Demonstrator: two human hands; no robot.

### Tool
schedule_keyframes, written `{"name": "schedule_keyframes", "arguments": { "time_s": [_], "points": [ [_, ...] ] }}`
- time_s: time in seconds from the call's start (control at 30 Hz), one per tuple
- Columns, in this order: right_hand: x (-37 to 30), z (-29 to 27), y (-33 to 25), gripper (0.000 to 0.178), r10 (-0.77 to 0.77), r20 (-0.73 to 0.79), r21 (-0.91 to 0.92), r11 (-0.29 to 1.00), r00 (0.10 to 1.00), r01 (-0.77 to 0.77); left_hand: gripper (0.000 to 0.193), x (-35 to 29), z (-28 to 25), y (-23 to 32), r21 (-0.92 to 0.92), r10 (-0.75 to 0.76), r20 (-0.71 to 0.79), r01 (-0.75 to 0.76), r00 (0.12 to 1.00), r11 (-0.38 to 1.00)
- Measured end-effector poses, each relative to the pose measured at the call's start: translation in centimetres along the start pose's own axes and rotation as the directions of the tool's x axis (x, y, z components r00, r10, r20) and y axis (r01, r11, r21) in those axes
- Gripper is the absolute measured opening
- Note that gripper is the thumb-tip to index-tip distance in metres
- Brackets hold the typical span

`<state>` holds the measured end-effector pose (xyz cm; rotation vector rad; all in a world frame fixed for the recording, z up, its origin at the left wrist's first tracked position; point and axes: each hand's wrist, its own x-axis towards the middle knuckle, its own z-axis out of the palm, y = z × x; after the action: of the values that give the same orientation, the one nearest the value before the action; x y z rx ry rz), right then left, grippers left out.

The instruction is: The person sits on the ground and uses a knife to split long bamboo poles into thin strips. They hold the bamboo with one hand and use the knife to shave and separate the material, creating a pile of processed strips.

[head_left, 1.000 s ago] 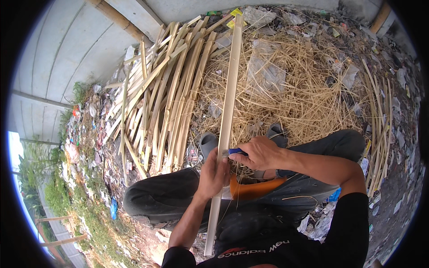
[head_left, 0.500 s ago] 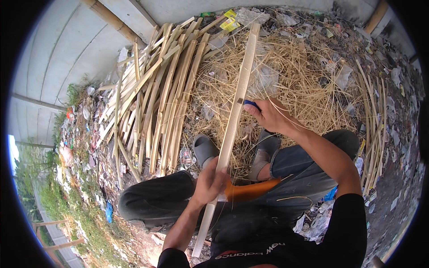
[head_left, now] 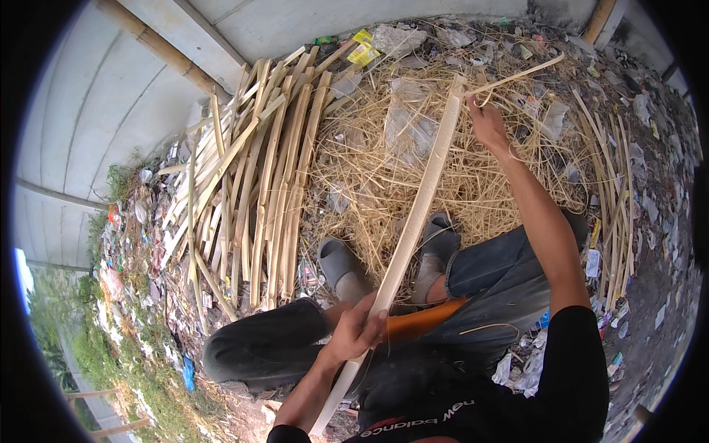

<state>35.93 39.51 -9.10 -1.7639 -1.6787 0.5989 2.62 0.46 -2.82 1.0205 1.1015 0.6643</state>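
Note:
A long, pale bamboo strip (head_left: 418, 214) slants across my lap, its far end tipped to the right. My left hand (head_left: 356, 332) is closed round its lower part, above my crossed legs. At the strip's far end is my right hand (head_left: 487, 125), its fingers curled. Half a second ago it held a blue-handled knife; now the fingers hide the handle and I cannot make out the blade. A thin bamboo sliver (head_left: 521, 74) sticks out to the right from beside the strip's tip and my right thumb. Below the strip, an orange piece (head_left: 427, 319) lies across my lap.
A heap of split bamboo strips (head_left: 266, 184) lies at the left. Straw-like shavings (head_left: 369, 177) and plastic scraps cover the ground ahead of my grey clogs (head_left: 341, 263). Thin bamboo slats (head_left: 617, 199) lie at the right. A pale wall (head_left: 103, 111) with a bamboo pole (head_left: 159, 48) stands behind.
My right hand has moved up and away along the strip, from its middle to its far end. The strip has tilted further right, and a sliver now sticks out at its tip.

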Motion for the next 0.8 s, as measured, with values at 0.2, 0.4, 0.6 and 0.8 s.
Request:
{"name": "schedule_keyframes", "arguments": {
  "time_s": [0.2, 0.4, 0.6, 0.8],
  "points": [
    [4.1, -4.7, 8.7, 0.062, 0.522, -0.022, 0.667, 0.643, 0.852, -0.377, 0.044, 0.2, 0.6, -0.5, -0.002, -0.001, 0.18, 0.001, 0.984, 1.0],
    [-0.6, -1.0, 0.6, 0.054, 0.335, 0.249, 0.77, 0.501, 0.909, -0.395, 0.049, 1.4, -0.7, 0.8, -0.026, 0.118, -0.078, -0.121, 0.99, 0.992],
    [-8.6, 2.6, -8.4, 0.053, -0.27, 0.474, 0.786, 0.558, 0.838, -0.265, 0.052, 1.5, -1.5, 0.3, 0.021, 0.143, -0.255, -0.143, 0.956, 0.99],
    [-15.0, 4.6, -11.5, 0.023, -0.368, 0.574, 0.743, 0.61, 0.731, -0.276, 0.059, 1.9, -0.9, 0.5, -0.034, 0.068, -0.219, -0.077, 0.973, 0.996]
  ]
}}
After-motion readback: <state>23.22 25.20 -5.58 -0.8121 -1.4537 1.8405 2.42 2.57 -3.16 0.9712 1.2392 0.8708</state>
